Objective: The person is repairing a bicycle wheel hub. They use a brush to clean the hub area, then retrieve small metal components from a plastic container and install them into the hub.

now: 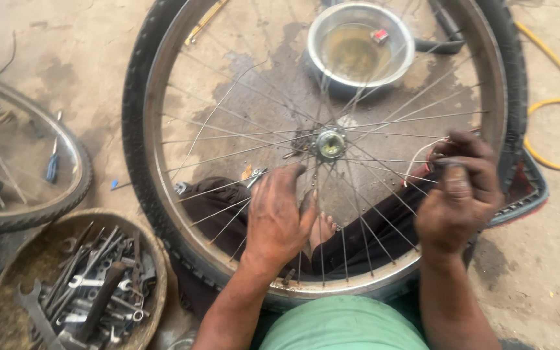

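A bicycle wheel [163, 97] with a black tyre and thin steel spokes lies flat over my lap. Its hub [330, 144] sits at the centre. My left hand [279, 217] rests on the spokes just below and left of the hub, fingers spread and pressed on them. My right hand [460, 194] is at the right side of the rim, fingers pinched around a bent loose spoke [417, 155] that curves up near the rim. My foot [322, 228] shows through the spokes.
A steel bowl [360, 44] with murky liquid and a small red item stands under the far side of the wheel. A round pan of spanners [79, 285] is at the lower left. Another wheel [21, 168] lies left, a yellow hose [559, 104] right.
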